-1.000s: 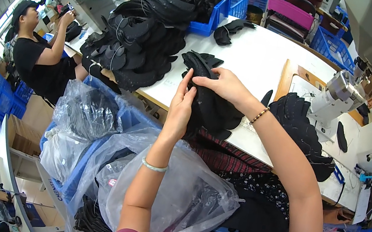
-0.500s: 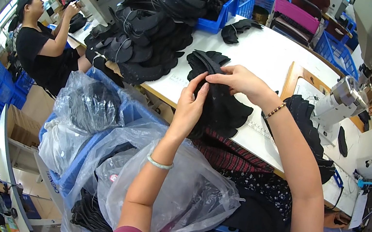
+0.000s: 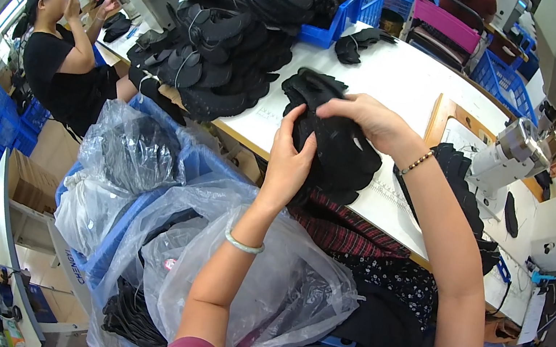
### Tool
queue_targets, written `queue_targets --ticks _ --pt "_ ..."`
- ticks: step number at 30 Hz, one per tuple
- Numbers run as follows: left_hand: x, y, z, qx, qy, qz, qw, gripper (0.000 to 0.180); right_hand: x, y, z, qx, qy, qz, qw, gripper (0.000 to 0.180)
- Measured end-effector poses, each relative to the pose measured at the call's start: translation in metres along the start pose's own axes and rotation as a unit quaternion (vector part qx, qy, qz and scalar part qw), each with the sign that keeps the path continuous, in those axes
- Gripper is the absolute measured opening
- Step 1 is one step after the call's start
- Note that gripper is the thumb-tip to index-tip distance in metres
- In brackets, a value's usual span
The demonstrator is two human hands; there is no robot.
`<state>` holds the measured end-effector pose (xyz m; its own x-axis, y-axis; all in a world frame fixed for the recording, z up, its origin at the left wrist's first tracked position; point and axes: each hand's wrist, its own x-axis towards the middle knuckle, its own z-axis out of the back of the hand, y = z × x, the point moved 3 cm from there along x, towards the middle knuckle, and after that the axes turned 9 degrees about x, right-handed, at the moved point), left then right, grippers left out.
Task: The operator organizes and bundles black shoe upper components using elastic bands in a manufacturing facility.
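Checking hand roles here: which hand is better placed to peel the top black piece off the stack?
Probably the right hand: it lies over the top of the black stack, while the left hand grips the near edge.

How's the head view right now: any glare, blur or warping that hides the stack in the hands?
Head view: strong fisheye bending, table edge curves, corners black. Bright daylight at the left rim washes out that side. Clear bags show glare. The stack of black pieces between left hand and right hand is sharp, but black-on-black hides its layers.

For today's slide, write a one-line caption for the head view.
Both hands, left hand and right hand, grip a stack of black fabric pieces at a white table.
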<state>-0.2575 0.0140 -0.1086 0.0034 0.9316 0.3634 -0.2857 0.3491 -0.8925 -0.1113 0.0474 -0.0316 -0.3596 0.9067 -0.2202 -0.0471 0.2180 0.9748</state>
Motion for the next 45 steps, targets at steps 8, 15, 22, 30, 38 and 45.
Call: queue_targets --ticks 8,15,22,30,38,45 --pt "0.001 -0.001 0.000 0.010 -0.015 -0.011 1.000 0.052 0.005 -0.001 0.007 0.045 -0.080 0.059 0.994 0.043" --pt "-0.001 -0.005 -0.003 0.042 -0.017 -0.016 0.999 0.049 0.020 -0.009 -0.005 -0.187 -0.127 0.056 0.973 0.066" --pt "-0.004 -0.015 0.003 0.045 -0.014 0.038 0.998 0.044 0.019 -0.009 -0.003 -0.082 -0.095 0.043 0.991 0.060" --pt "-0.004 -0.017 0.004 0.071 -0.021 0.021 0.997 0.044 0.038 -0.022 0.006 -0.184 -0.120 0.058 0.974 0.048" --pt "-0.004 -0.021 0.004 0.085 -0.001 0.039 0.996 0.049 0.021 -0.014 0.006 0.007 -0.108 0.011 0.994 0.030" --pt "-0.003 -0.002 -0.002 0.020 -0.035 0.045 0.998 0.051 0.019 -0.019 0.037 0.101 -0.144 0.010 0.984 0.016"
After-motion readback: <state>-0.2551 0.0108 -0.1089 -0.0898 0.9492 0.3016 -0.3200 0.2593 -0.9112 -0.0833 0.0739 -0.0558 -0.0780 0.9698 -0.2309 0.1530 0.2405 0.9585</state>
